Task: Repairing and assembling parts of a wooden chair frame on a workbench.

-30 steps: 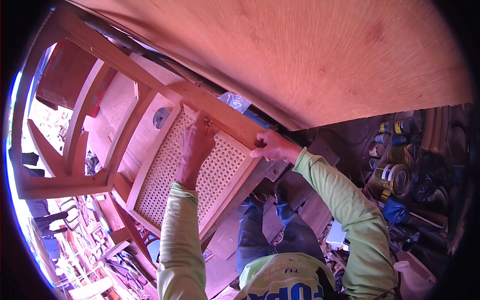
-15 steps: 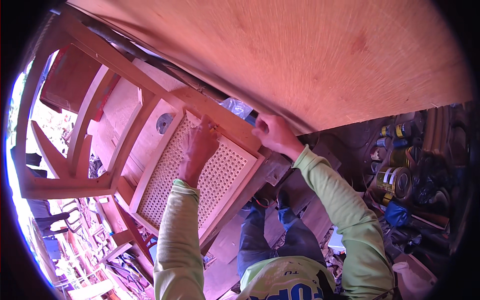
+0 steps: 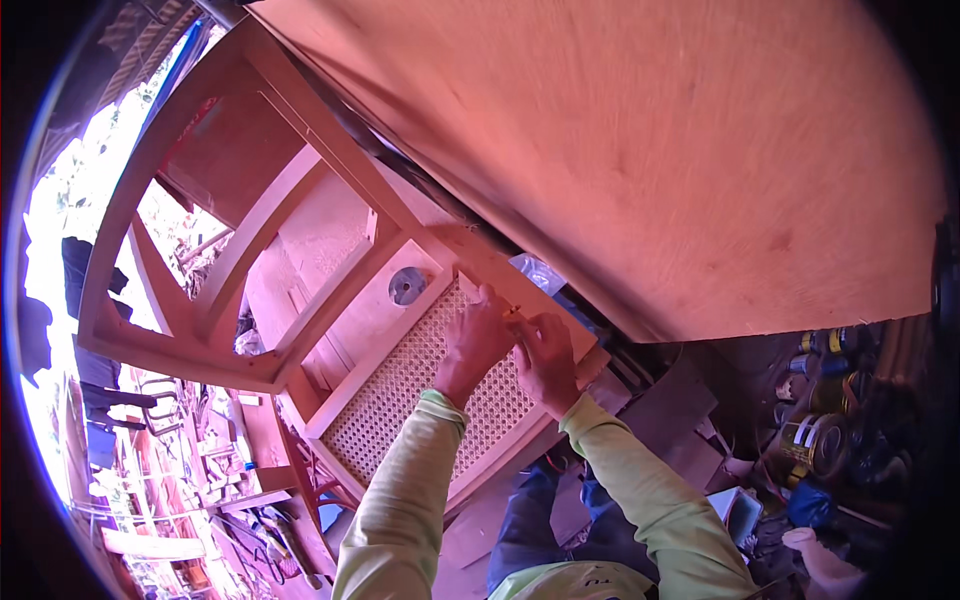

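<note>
A woven cane panel [image 3: 400,418] in a pale wooden frame lies in front of me, joined to or resting against a larger curved wooden chair frame [image 3: 335,310]. My left hand [image 3: 475,345] is over the panel's upper part, its fingers curled together at the frame's far edge. My right hand [image 3: 547,362] is beside it at the panel's right border, thumb and fingers pinched close to the left fingertips. Between the two sets of fingertips shows a small orange-brown piece [image 3: 513,313], too small to name. The fingers partly hide it.
A large plywood sheet [image 3: 640,150] slants across the upper right. Near the panel, a grey metal disc [image 3: 407,286] lies on a board. Cans [image 3: 815,440] and a blue bundle [image 3: 810,505] crowd the right side. Wood scraps [image 3: 215,450] and cords lie at the lower left.
My right hand has moved down and left to meet my left hand at the small piece. The view has shifted, so the chair frame and panel appear further right and lower.
</note>
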